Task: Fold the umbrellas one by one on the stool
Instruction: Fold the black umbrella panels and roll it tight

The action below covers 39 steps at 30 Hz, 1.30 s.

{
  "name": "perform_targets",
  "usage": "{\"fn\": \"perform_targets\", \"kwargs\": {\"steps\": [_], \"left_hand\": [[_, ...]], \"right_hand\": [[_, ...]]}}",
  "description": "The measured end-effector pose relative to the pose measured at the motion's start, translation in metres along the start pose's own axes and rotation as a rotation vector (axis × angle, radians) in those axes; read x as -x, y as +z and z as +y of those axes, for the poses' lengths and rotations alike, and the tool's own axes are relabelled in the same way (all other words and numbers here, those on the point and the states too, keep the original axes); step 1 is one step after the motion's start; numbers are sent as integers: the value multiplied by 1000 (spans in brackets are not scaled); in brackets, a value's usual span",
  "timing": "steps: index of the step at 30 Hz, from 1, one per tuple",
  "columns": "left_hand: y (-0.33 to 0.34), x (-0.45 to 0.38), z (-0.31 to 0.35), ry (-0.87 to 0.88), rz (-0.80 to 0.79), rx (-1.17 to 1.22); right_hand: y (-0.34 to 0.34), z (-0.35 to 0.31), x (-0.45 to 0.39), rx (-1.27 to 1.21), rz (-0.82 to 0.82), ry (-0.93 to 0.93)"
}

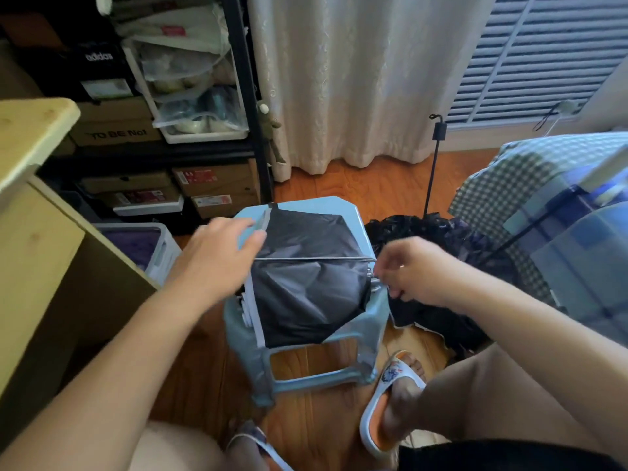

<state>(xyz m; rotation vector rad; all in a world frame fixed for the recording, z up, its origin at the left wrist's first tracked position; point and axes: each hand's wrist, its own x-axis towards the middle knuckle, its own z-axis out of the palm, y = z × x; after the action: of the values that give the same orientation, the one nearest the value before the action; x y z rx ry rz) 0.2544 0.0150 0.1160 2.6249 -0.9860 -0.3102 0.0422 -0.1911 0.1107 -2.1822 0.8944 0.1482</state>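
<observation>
Lying on the stool: a black umbrella [306, 277], its canopy spread slack across the seat, a pale trim along its left edge and one thin metal rib running straight across the cloth.
Stool: the pale blue plastic stool [307, 348] stood on the wooden floor [339, 185], between the person's knees.
Left hand: the left hand [217, 256] rested with fingers fairly straight on the canopy's left edge, blurred, gripping nothing that I could see.
Right hand: the right hand [413, 271] had its fingers curled at the canopy's right end, pinching the metal rib tips there.
Second umbrella: another black umbrella [441, 232] lay in a heap on the floor just right of the stool, its shaft standing up.
Around: a rack of shoe boxes [136, 130] stood behind on the left, a cream curtain [339, 79] beyond, checked bedding [509, 185] on the right.
Feet: a white and orange slipper [390, 402] sat beside the stool's near leg.
</observation>
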Motion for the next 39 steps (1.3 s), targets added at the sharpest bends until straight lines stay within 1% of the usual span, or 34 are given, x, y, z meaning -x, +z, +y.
{"fn": "perform_targets", "kwargs": {"steps": [1,2,3,4,5,8,9,11,15,17,20,22,24,25,27,29,31,35,36,38,39], "left_hand": [[-5,8,-2,-57,58,67],[-9,16,-3,-100,96,85],[-13,24,-2,-127,94,59],[-17,33,-2,-143,46,20],[-20,44,-2,-157,-38,-10],[-15,75,-7,-186,-326,-4],[-9,85,-8,-194,-390,5],[6,99,-9,-202,-418,58],[25,106,3,-203,-284,247],[24,107,9,-200,-181,344],[9,105,18,-207,-41,649],[-5,95,25,-187,35,815],[-18,79,35,-167,107,952],[-23,68,39,-167,143,1006],[-30,45,46,-192,205,1067],[-33,28,51,-229,230,1142],[-28,17,49,-248,242,1171],[-22,10,46,-152,233,1167],[-21,8,46,-118,222,1178],[-22,7,46,-11,225,1194],[-24,7,46,33,234,1206]], "right_hand": [[8,4,10,6,-53,11],[18,8,17,-1,-67,8],[29,11,20,-28,-54,-5],[40,14,21,-65,-31,-17],[50,18,21,-106,-4,-16],[70,25,21,-202,74,42],[74,26,22,-228,91,56],[78,24,23,-243,121,34],[81,12,27,-304,147,-102],[80,9,28,-297,233,-198],[68,3,29,-348,304,-288],[55,-3,29,-435,295,-277],[43,-13,27,-580,229,-252],[37,-17,23,-647,205,-234],[24,-26,14,-774,206,-173],[15,-31,6,-931,196,-112],[13,-30,0,-1031,163,-96],[22,-20,-5,-1146,176,-177],[22,-20,-5,-1113,206,-203],[21,-19,-7,-936,303,-277],[20,-19,-8,-886,328,-317]]}}
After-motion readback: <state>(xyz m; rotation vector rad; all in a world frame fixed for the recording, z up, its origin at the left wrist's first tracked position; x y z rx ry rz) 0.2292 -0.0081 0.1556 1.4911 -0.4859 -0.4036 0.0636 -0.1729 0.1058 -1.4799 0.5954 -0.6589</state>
